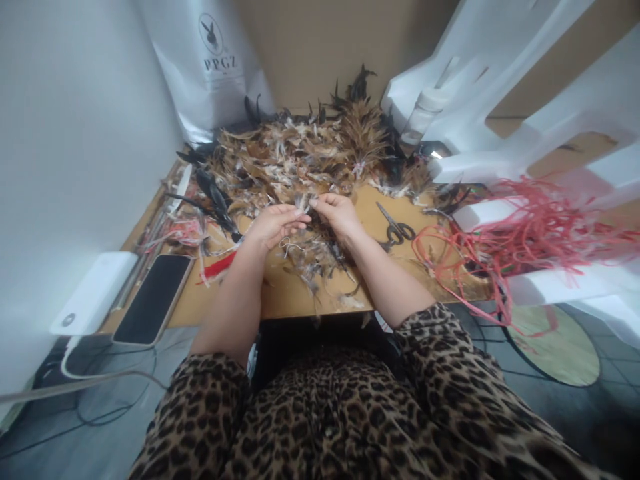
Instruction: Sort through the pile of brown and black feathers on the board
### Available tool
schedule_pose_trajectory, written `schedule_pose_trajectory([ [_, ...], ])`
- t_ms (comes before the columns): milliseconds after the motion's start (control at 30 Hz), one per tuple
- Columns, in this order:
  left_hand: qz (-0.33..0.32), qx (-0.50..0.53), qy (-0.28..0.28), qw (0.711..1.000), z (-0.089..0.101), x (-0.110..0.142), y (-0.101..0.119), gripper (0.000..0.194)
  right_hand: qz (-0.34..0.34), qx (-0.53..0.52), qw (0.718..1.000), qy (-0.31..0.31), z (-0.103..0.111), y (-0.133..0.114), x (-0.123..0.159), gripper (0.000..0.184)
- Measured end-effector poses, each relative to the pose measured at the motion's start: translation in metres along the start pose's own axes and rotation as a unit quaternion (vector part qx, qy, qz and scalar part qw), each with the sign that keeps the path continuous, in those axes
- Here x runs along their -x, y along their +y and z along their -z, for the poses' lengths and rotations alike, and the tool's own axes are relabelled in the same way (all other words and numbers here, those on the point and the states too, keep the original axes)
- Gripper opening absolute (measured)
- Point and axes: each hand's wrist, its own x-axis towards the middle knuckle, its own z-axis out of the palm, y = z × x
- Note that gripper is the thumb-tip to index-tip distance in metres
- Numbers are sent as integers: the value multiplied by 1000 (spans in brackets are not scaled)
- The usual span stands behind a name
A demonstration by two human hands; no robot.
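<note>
My left hand and my right hand meet over the middle of the table, fingers pinched. Between their fingertips is a small feather, pale at its base; both hands seem to grip it. Just beyond them spreads a large heap of brown and white feathers. Loose feather scraps lie under and in front of my hands, with a thin white string beside my left hand. A pair of scissors with black handles rests to the right of my right hand.
On the left edge lie a phone and a white power bank with a cable. Red strips tangle over white foam at the right. A clear bottle stands at the back right, a silver bag at the back left.
</note>
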Motion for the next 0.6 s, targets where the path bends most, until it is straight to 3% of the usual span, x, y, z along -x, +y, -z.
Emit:
schedule_pose_trajectory([
  [500, 6, -25, -7, 1000, -5, 0, -1, 24, 15, 40, 999, -13, -2, 4, 2, 31],
  [600, 1, -18, -6, 1000, -5, 2, 2, 21, 12, 24, 1000, 7, 1, -2, 0, 30],
])
